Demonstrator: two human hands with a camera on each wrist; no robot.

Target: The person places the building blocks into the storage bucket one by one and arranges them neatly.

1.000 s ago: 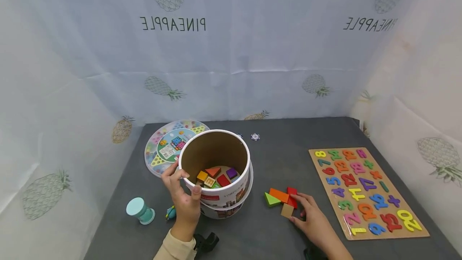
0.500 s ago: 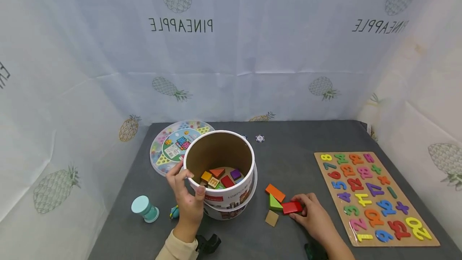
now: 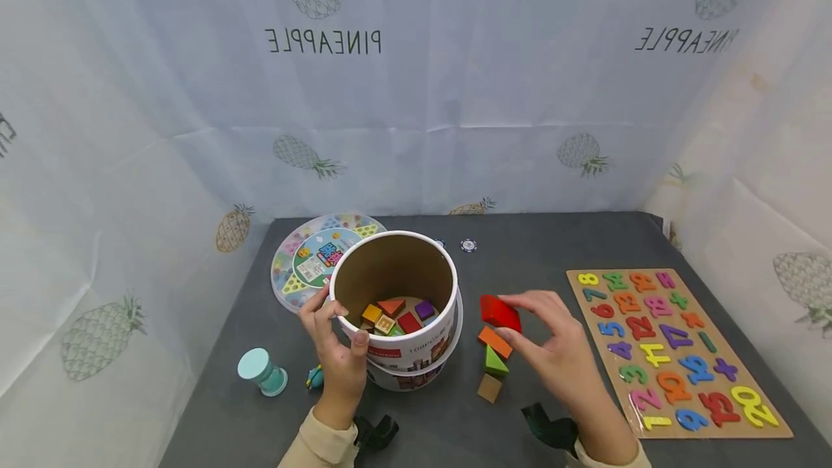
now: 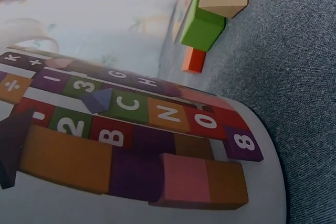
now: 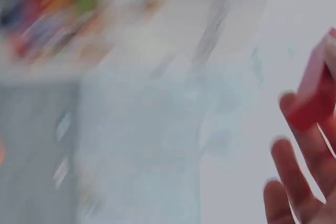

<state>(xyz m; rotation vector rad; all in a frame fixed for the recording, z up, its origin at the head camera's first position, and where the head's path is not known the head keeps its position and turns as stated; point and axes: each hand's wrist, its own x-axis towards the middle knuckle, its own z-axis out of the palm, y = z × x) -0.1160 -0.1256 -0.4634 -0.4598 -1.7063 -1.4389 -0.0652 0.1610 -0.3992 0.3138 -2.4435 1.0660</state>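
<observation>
My left hand point(image 3: 341, 363) grips the rim of a white bucket point(image 3: 416, 352), fingertips over its left edge and thumb at the front. Inside the bucket lie several coloured blocks, among them a purple block point(image 3: 425, 309) and a yellow block point(image 3: 372, 313). Between thumb and fingers my right hand point(image 3: 562, 345) pinches a red block point(image 3: 500, 313), raised to the right of the bucket. Below it on the table are an orange block point(image 3: 495, 341), a green triangular block point(image 3: 495, 363) and a plain wooden block point(image 3: 490, 388). The right wrist view is blurred, but shows the red block point(image 5: 312, 95) in the fingers.
A wooden number board point(image 3: 676, 352) lies at the right. Behind the bucket on the left is a round, colourful game board point(image 3: 292, 266). A turquoise spool-shaped object point(image 3: 263, 373) stands at the left, and a poker chip point(image 3: 468, 245) lies farther back.
The right hand has separated the red block from the small group and lifted it up and left. The wooden block has shifted left. My left hand stays on the rim.
</observation>
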